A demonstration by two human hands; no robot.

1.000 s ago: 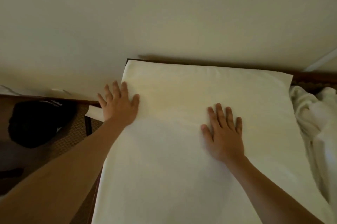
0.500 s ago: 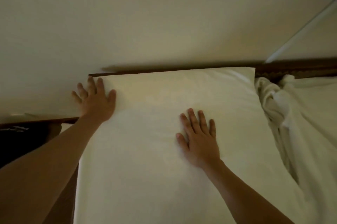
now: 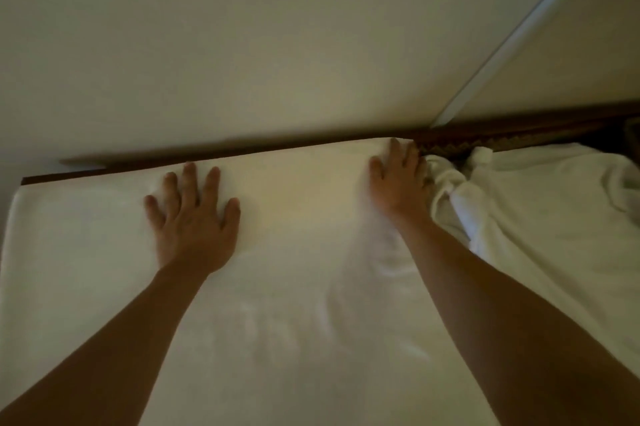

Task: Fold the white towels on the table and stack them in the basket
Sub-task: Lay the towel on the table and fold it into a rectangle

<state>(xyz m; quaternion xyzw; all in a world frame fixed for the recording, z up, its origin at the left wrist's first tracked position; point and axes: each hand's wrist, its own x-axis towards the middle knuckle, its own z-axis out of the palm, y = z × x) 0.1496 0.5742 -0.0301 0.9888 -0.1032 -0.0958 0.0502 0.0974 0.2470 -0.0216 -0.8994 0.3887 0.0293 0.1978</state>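
While the left hand (image 3: 194, 221) presses flat at mid-width, the spread towel (image 3: 298, 287) lies long axis left-to-right on the table (image 3: 485, 140), its far right corner under the nearer, flat-fingered right hand (image 3: 398, 183).

flat towel (image 3: 277, 287): white, spread on table | towel pile (image 3: 540, 217): crumpled, right

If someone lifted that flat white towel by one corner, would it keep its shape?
Probably not. The flat towel ripples near the right hand, so it looks limp. The bunched towels beside it lie crumpled, suggesting soft cloth that would likely drape.
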